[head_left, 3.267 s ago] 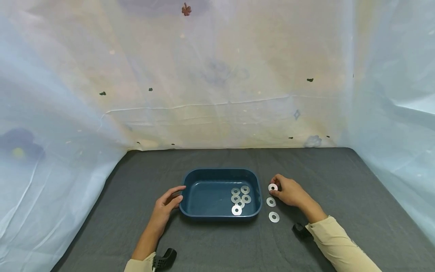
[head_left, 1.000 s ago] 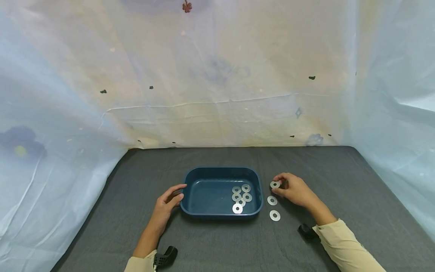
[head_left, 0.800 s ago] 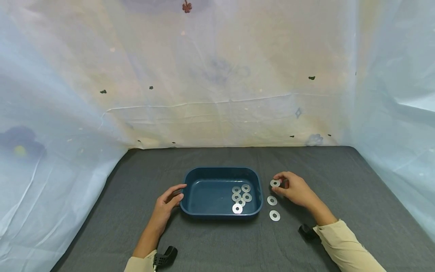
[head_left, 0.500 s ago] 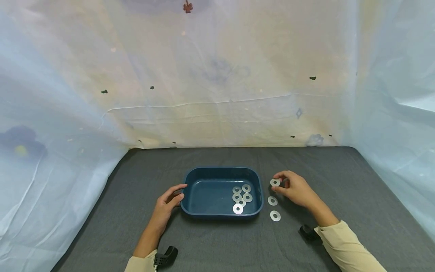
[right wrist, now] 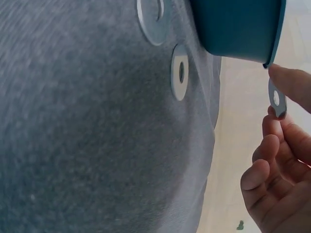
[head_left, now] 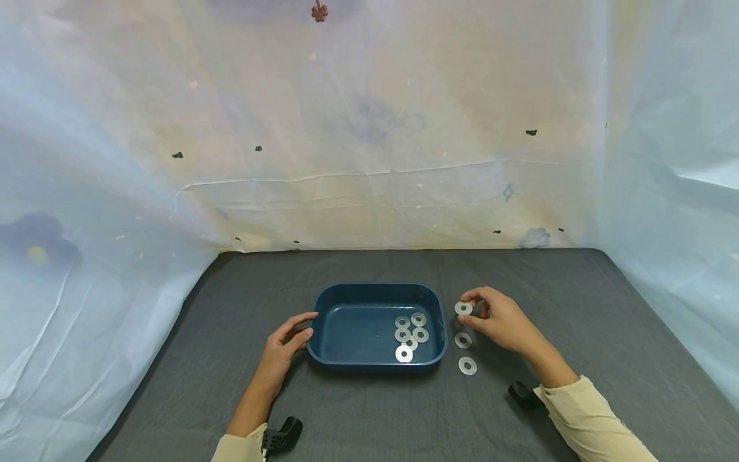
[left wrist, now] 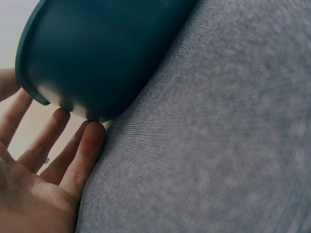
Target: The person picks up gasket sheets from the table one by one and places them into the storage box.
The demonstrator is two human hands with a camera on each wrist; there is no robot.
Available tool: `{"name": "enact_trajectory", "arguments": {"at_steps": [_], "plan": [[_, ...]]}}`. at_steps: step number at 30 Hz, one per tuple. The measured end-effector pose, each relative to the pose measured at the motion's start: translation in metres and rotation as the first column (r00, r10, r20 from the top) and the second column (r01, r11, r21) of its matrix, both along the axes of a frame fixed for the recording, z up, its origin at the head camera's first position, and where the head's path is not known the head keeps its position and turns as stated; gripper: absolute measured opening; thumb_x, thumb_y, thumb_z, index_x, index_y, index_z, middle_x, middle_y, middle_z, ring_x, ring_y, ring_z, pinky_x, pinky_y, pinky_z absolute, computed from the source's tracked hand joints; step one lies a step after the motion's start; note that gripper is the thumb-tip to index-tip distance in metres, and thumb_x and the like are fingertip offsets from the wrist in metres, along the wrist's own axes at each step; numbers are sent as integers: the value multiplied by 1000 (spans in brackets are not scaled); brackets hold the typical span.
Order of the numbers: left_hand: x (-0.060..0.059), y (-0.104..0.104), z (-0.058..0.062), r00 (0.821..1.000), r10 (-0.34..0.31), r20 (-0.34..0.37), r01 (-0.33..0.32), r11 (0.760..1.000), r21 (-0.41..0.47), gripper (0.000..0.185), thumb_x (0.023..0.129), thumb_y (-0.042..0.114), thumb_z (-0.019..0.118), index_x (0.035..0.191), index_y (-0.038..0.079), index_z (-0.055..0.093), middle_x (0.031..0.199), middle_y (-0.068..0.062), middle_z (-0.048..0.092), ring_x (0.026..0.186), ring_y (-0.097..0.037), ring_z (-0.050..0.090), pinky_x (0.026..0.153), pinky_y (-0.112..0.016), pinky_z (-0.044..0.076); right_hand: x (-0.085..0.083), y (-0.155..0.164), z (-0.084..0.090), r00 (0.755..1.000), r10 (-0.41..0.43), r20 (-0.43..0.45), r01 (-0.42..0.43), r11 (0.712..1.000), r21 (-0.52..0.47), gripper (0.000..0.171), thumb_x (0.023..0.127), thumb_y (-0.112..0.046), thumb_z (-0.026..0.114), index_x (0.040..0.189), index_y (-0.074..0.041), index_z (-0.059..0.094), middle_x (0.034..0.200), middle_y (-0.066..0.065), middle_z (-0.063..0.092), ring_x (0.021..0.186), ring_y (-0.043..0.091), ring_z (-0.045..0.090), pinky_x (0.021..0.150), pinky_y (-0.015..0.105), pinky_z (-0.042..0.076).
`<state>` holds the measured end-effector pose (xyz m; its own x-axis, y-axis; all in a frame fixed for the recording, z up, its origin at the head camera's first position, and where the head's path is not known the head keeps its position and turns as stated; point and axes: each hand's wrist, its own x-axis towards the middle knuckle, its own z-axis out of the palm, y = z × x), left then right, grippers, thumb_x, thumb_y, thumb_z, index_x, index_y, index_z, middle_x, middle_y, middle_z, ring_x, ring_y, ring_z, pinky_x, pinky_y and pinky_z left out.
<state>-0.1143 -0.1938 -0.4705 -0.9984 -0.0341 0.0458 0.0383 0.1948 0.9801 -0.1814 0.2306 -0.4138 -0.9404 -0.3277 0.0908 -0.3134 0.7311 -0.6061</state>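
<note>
Steel washer (head_left: pixel 463 308) pinched in right hand (head_left: pixel 500 319); left hand (head_left: pixel 283 350) touches tub (head_left: pixel 323 305).

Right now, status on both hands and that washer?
Right hand pinches washer, lifted beside tray. Left hand touches tray's left wall. Nothing between washer and tray.

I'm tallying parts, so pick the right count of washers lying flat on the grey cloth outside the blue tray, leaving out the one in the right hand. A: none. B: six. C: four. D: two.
D: two washers lie on the cloth beside the tray, while the right hand pinches a third washer above them.
</note>
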Motion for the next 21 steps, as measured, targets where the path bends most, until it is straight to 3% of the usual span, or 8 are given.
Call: {"name": "enact_trajectory", "arguments": {"at_steps": [21], "plan": [[1,0,1,1000,-10,-19,10,1000,3,37,101,24,60,135,11,60,141,-10,56,114,-5,57,88,-26,49,11,-17,18,997,63,-36,-64,998,-11,36,88,-31,76,118,-13,65,99,1,59,80,14,50,62,25,40]]}}
